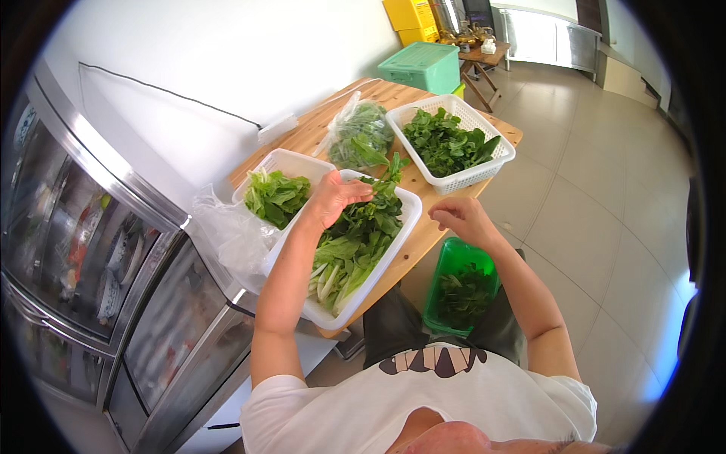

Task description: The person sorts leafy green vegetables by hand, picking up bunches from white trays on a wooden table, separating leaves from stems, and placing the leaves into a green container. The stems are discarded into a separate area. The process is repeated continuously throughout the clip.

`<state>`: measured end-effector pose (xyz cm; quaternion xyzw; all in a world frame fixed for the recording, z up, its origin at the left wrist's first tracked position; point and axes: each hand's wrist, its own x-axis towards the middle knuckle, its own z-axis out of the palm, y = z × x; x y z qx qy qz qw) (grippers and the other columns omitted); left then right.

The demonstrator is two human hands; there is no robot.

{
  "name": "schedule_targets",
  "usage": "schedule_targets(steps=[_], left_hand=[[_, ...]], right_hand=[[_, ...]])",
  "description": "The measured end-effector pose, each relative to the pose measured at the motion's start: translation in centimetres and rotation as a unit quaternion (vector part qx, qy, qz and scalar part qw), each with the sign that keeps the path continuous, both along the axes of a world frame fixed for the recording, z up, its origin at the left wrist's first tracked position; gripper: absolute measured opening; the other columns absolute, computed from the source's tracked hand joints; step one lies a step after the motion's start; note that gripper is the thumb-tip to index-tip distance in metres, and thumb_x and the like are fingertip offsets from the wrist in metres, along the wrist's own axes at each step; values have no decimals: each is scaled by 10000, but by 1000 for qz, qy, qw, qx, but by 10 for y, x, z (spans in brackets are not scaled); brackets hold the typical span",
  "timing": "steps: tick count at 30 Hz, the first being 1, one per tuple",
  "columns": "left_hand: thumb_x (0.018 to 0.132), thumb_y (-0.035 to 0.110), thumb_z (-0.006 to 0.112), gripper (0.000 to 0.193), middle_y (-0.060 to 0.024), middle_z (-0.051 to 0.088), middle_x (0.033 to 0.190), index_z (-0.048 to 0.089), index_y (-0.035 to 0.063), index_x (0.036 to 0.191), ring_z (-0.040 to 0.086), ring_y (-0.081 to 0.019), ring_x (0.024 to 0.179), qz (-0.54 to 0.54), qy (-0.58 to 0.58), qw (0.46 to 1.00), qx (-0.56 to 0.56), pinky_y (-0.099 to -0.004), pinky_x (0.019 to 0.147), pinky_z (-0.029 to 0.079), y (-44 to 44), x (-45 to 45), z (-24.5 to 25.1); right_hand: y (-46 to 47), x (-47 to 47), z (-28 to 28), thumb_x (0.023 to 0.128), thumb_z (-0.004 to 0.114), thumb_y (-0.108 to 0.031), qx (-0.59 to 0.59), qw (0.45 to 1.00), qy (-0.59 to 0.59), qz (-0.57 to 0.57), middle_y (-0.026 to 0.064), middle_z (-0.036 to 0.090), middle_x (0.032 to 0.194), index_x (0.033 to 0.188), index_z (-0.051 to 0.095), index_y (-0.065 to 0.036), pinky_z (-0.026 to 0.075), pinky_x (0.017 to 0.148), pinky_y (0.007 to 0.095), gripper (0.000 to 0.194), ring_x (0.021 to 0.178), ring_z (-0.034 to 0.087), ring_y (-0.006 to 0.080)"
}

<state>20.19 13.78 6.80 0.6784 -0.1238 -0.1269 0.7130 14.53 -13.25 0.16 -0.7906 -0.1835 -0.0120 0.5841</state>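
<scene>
My left hand point(339, 200) is over a white plastic basket point(413, 213) of leafy greens point(363, 230), its thumb and fingers pinching a leafy green sprig point(387, 173). Pale stems of the greens lie at the basket's near end. To the right, my right hand point(462, 220) hangs by the table edge with its fingers curled in; nothing shows between them. Below it, between my legs, stands a green plastic bin point(432, 309) with loose dark leaves point(466, 292) inside.
On the wooden table point(405, 258) are another white basket point(476, 180) of greens, a clear bag of greens point(363, 133), and a white container point(295, 159) with lettuce-like leaves. A crumpled plastic bag point(241, 232) lies beside a glass-fronted display fridge point(187, 295). A lidded teal box point(422, 65) stands behind.
</scene>
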Motion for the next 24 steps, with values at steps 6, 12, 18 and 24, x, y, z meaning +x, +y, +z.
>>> schedule_targets(steps=[6, 12, 18, 24], left_hand=[[750, 4, 682, 212, -87, 638, 857, 607, -58, 939, 620, -176, 811, -18, -6, 999, -34, -329, 788, 515, 8, -33, -2], [755, 20, 678, 153, -107, 648, 877, 629, -47, 884, 630, -163, 790, -7, 4, 999, -43, -289, 708, 531, 8, -53, -4], [742, 30, 687, 193, -93, 657, 878, 616, -18, 915, 643, -156, 730, 6, 49, 997, -51, -271, 612, 539, -16, -64, -11], [779, 4, 654, 151, -117, 641, 844, 516, 66, 787, 648, -194, 769, 26, 96, 989, -105, -305, 581, 524, -38, -77, -13]], right_hand=[[19, -26, 17, 810, 598, -45, -2, 983, -186, 9, 104, 619, 755, 916, 637, 27, 482, 568, 275, 134, 629, 604, 163], [32, -46, 31, 739, 645, -21, -4, 930, -360, -68, 94, 595, 839, 869, 643, -18, 471, 555, 295, 130, 670, 598, 207], [41, -61, 39, 618, 672, -115, -133, 786, -597, -92, 69, 554, 986, 878, 647, -98, 363, 903, 481, 261, 981, 524, 255], [41, -42, 38, 631, 651, -97, -204, 804, -546, -121, 49, 534, 1015, 792, 607, -101, 285, 987, 486, 167, 1019, 511, 236]])
